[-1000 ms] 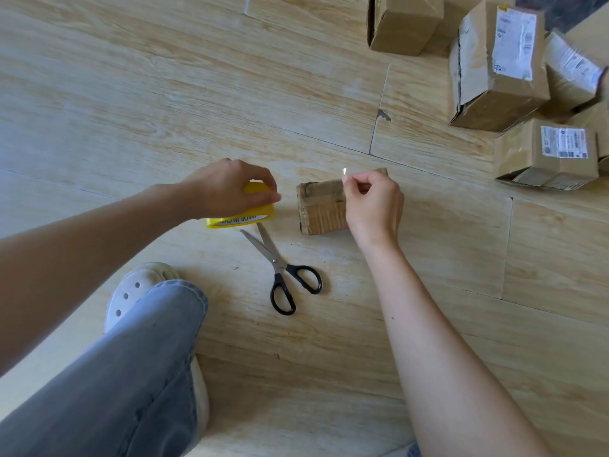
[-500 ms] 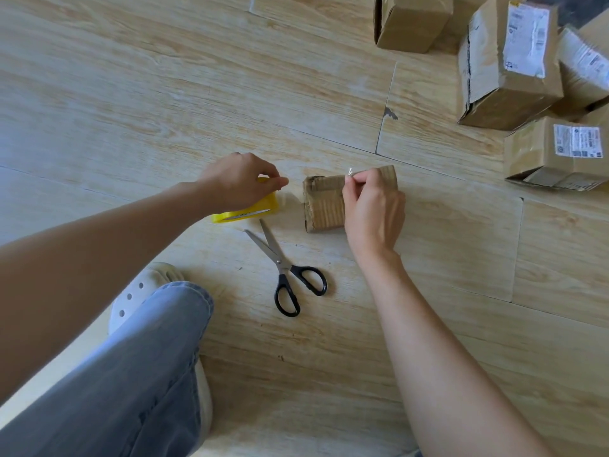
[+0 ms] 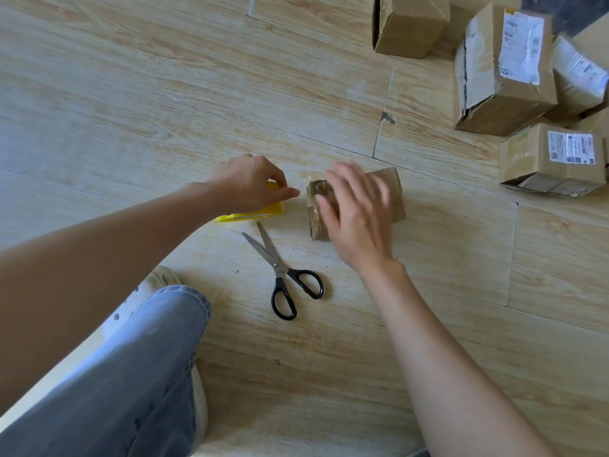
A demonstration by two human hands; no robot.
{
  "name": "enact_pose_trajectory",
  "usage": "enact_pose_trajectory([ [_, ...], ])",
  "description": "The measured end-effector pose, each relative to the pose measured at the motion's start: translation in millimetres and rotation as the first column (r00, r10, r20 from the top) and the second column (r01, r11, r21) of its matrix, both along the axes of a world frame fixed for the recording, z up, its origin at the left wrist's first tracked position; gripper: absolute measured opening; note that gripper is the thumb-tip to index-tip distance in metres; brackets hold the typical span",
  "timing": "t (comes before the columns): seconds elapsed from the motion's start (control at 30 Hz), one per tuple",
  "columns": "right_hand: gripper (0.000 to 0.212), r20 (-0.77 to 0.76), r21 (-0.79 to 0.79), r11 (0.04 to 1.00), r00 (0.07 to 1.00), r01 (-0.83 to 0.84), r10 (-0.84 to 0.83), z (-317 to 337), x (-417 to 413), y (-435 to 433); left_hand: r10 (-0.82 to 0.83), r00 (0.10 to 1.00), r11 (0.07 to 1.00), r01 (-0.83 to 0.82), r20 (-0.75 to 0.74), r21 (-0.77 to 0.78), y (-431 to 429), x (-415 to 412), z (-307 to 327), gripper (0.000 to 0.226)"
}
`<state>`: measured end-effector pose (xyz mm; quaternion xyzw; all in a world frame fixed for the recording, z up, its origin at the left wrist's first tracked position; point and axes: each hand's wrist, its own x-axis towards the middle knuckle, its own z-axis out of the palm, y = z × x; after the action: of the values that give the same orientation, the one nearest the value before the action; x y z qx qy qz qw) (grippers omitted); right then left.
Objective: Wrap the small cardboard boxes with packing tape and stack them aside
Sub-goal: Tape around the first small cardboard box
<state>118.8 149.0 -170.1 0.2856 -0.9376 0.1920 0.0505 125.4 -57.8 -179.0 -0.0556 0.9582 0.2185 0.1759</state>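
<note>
A small cardboard box [image 3: 393, 192] lies on the wooden floor at the centre. My right hand [image 3: 357, 212] is spread flat over its top with straight, slightly blurred fingers, covering most of it. Just left of the box, my left hand [image 3: 247, 184] grips a yellow roll of packing tape [image 3: 263, 214] that rests on the floor. A clear strip of tape [image 3: 301, 184] stretches from the roll to the box's left end.
Black-handled scissors [image 3: 283, 275] lie open on the floor just in front of the box. Several larger labelled cardboard boxes [image 3: 504, 74] are piled at the upper right. My jeans leg [image 3: 131, 374] and white shoe [image 3: 155, 285] fill the lower left.
My right hand let go of the pinched tape end and opened flat onto the box top. The left hand with the tape roll shifted slightly towards the box.
</note>
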Motion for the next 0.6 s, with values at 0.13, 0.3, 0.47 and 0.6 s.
enact_pose_trajectory([
  [0.13, 0.038, 0.106, 0.062, 0.997, 0.993, -0.051, 0.044, -7, 5, -4, -0.010, 1.000, 1.000, 0.010, -0.005, 0.011, 0, 0, 0, 0.042],
  [0.3, 0.040, 0.133, 0.156, 0.988, 0.991, -0.012, -0.009, -12, 5, -8, -0.004, 1.000, 1.000, 0.004, 0.031, 0.003, 2, 0, -1, 0.045],
  [0.47, 0.057, 0.064, 0.171, 0.985, 0.998, -0.029, 0.018, -7, 10, -5, -0.007, 0.999, 1.000, 0.005, 0.049, 0.026, 2, -1, 0, 0.046],
  [0.6, 0.067, 0.129, 0.280, 0.951, 0.987, -0.128, 0.095, -7, 22, -3, 0.009, 0.997, 0.997, -0.015, 0.079, 0.075, 3, 0, 3, 0.035],
])
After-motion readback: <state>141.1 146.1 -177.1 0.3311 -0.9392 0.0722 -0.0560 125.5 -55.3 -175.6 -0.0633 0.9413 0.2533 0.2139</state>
